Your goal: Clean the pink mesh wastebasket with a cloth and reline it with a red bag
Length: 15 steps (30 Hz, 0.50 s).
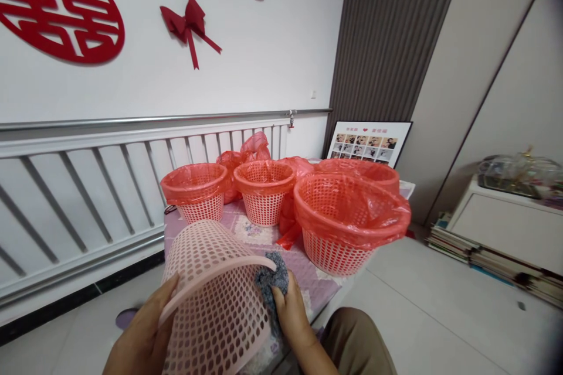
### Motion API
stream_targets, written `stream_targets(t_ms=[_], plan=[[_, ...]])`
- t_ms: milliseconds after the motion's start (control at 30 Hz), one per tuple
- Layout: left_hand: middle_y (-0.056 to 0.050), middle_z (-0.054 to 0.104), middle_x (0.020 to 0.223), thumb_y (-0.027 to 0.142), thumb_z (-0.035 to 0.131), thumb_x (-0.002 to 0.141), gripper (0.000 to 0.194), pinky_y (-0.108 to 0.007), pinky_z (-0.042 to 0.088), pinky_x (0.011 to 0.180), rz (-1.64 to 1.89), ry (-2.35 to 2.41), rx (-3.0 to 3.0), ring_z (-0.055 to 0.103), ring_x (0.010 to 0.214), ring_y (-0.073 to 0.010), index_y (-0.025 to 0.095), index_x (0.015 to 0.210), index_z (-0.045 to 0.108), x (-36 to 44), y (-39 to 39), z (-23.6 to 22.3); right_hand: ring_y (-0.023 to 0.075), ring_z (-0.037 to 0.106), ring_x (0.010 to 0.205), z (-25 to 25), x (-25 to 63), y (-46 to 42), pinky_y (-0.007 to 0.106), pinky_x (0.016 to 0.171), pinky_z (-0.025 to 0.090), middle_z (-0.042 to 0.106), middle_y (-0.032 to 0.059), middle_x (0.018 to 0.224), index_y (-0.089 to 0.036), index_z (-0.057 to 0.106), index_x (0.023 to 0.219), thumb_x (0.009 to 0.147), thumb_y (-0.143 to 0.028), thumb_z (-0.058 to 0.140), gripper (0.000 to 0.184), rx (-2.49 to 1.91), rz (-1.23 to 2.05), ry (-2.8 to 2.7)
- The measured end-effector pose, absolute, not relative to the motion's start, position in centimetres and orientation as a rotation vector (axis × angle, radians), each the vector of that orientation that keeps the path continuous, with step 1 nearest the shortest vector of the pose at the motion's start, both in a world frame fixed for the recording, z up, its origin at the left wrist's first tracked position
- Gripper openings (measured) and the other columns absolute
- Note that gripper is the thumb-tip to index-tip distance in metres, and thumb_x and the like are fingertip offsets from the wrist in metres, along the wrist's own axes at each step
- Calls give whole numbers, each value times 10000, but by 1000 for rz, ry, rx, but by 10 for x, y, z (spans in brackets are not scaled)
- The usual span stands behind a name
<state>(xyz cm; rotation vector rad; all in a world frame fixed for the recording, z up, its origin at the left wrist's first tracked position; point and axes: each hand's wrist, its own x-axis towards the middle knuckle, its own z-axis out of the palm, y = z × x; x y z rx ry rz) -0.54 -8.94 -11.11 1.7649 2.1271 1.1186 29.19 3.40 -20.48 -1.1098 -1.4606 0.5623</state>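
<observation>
A pink perforated plastic basket (211, 281) lies tilted on its side low in the head view. My left hand (143, 334) grips its rim from the left. My right hand (290, 307) is closed on a grey cloth (270, 281) pressed against the inside of the basket's rim. Beyond them, on a patterned purple mat (250, 234), stand several pink baskets lined with red plastic bags: one at the left (196, 190), one in the middle (264, 187), and a large one nearest on the right (347, 217).
A white slatted radiator cover (79, 187) runs along the wall at left. A framed photo collage (367, 143) leans at the back. Stacked books (484, 258) and a white cabinet (510, 222) sit at right. My knee (356, 340) is below.
</observation>
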Motion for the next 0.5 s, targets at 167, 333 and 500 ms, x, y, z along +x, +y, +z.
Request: stream_targets(t_ms=[167, 333, 500], plan=[[24, 579, 1505, 509, 419, 950, 533, -468, 422, 1173, 1137, 2173, 1742, 557, 1373, -229, 336, 1443, 520, -18, -91, -121, 284, 692, 1136, -236, 284, 16, 450, 1005, 549, 750, 116, 1174, -207, 646, 1192, 852, -383, 587, 387, -1172, 742, -1331], [65, 599, 1483, 547, 446, 925, 536, -480, 434, 1165, 1179, 2182, 1630, 579, 1354, -233, 405, 1437, 514, -31, -97, -129, 289, 677, 1180, -241, 274, 3, 456, 1060, 508, 738, 128, 1234, -192, 644, 1244, 841, -443, 591, 478, -1158, 909, -1277], [86, 578, 1501, 676, 511, 857, 622, -439, 453, 1158, 1314, 2115, 1374, 505, 1420, -250, 415, 1420, 532, -34, -106, -144, 288, 718, 1022, -199, 281, 16, 444, 935, 567, 768, 123, 1079, -189, 654, 1125, 842, -443, 563, 390, -1178, 858, -1263]])
